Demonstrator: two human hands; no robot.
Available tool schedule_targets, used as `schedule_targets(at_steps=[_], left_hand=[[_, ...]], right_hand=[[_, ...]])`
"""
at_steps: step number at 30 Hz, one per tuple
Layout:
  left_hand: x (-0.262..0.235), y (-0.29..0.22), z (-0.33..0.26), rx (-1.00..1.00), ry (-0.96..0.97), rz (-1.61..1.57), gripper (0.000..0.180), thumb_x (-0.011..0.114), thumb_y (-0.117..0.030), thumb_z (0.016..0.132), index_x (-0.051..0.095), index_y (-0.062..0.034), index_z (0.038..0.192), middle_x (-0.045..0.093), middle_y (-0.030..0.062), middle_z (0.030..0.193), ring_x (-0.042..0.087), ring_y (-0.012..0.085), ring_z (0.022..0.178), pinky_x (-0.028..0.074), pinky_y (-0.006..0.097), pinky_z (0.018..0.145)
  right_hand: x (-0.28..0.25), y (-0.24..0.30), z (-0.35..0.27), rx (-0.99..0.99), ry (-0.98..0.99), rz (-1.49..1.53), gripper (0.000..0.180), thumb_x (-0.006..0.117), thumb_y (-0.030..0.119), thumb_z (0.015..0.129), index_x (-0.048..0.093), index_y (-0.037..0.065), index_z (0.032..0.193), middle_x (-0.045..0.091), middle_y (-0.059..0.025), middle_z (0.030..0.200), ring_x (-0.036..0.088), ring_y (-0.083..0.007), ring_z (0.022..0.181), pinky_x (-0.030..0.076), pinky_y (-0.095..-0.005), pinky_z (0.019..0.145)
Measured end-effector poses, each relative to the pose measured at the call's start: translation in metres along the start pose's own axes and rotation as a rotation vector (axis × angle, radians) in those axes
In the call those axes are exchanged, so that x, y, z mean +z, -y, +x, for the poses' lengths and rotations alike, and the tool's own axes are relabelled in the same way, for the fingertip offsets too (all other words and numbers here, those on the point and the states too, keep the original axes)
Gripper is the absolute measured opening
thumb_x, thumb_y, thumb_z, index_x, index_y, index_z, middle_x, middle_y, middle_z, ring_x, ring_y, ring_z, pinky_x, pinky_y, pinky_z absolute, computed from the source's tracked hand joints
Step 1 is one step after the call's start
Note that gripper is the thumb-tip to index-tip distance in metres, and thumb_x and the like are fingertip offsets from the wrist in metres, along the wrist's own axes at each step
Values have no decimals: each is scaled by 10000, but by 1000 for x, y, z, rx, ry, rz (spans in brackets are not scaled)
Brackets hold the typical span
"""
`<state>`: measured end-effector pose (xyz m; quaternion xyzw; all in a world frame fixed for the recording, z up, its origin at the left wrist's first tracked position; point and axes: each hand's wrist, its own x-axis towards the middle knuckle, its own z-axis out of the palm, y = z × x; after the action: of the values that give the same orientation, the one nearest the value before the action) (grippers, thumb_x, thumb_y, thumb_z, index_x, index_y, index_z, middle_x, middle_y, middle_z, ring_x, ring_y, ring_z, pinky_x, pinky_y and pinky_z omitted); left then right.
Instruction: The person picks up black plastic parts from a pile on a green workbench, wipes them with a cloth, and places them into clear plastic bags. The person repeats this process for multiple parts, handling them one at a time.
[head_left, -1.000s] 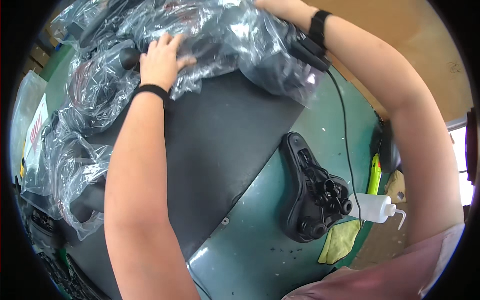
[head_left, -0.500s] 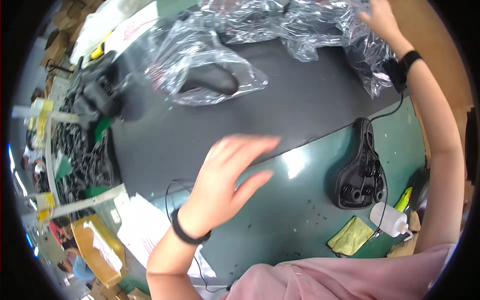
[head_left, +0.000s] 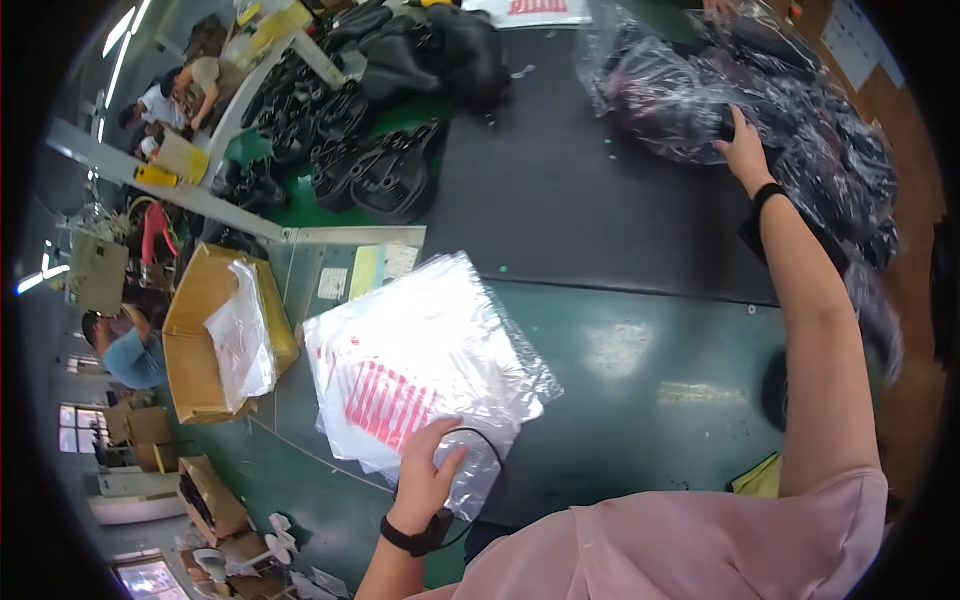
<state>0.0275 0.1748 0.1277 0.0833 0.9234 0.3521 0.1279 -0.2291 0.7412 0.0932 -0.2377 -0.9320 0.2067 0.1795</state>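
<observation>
— Where is the top bag?
— On the bag stack (head_left: 420, 370), at the surface's left edge. The left hand (head_left: 428, 478) is laid flat, open, on it — nothing gripped.
— And the right hand (head_left: 742, 150)?
— Pressed open on the wrapped seats (head_left: 700, 100). One bag should be pinched gently.

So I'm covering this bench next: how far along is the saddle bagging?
Done: a heap of bagged saddles, under the right hand. In hand: the left hand rests on the stack of empty clear bags. Left: bare black saddles piled at the far left.
</observation>
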Motion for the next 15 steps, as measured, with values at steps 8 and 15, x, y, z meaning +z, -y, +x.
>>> schedule_targets(at_steps=[8,15], left_hand=[[-8,123,36,-66,186,412,770,693,-368,774,349,-197,1442,230,171,1505,175,452,1372,171,658,1055],[15,170,52,102,119,422,775,612,-469,798,303,-245,1474,155,99,1562,115,413,1415,112,653,1081]], right_hand=[[-120,254,-106,-474,883,-188,432,666,74,752,586,61,1176,615,-21,761,534,-83,633,438,-259,578],[-106,262,-66,-457,784,-417,384,682,214,831,590,28,1155,689,-98,894,637,-174,812,507,-321,742]])
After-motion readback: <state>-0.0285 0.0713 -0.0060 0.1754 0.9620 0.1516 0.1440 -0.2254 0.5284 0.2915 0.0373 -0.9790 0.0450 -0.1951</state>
